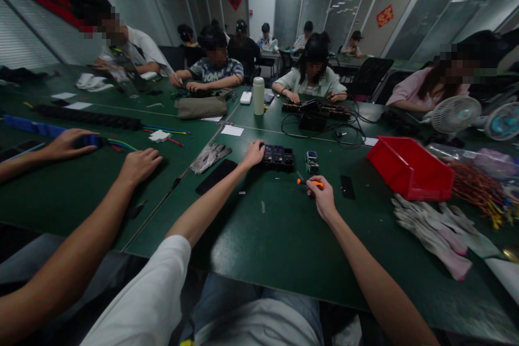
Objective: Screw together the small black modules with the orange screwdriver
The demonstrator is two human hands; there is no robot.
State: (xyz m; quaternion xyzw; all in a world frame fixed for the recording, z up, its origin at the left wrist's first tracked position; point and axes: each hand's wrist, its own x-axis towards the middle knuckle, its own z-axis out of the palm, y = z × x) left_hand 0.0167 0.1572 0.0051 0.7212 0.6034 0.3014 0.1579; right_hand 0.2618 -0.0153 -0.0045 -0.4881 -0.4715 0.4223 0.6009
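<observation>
Ahead of me on the green table lies a short black plastic housing (278, 158) with several compartments. My left hand (255, 152) is closed on its left end, the fingertips partly hidden behind it. My right hand (323, 197) grips a screwdriver (310, 184) by its orange and black handle, in front of and to the right of the housing. The screwdriver's thin shaft points left, apart from the housing. Just beyond my right hand is a small circuit board module (312, 161). A flat black plate (347, 187) lies to the right of that hand.
Left of the housing are a dark phone-like slab (216, 177) and grey gloves (211, 158). To the right stand a red bin (411, 170), more gloves (438, 230) and bundled wires (482, 186). A co-worker's hands (140, 166) rest at the left; a bottle (258, 96) stands beyond.
</observation>
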